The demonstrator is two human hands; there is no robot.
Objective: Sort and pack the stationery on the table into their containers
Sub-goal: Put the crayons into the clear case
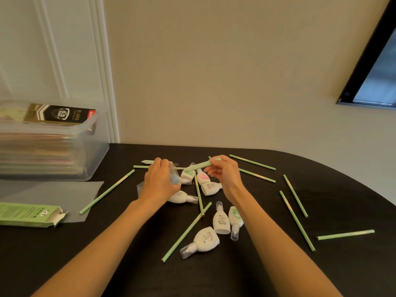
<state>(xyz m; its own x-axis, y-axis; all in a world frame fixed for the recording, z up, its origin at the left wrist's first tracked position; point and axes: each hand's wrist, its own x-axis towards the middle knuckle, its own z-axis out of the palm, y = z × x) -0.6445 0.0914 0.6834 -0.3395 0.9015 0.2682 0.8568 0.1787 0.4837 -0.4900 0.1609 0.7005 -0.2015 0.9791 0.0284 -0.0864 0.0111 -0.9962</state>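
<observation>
Several green pencils [107, 192] and white correction-tape dispensers [220, 221] lie scattered on the black table [342, 189]. My left hand [159, 182] grips a small clear plastic sleeve [174, 174] with something blue inside, at the table's middle. My right hand [225, 173] holds a pale green pen-shaped item [197, 166] by its right end, its tip pointing left toward the sleeve. A green pencil box [27, 214] with an open flap lies at the left edge.
A clear plastic bin [70, 159] at the back left holds packed boxes, with a black and gold 0.5 mm box [62, 115] on top. A flat clear sheet [64, 194] lies before it. The wall stands just behind the table.
</observation>
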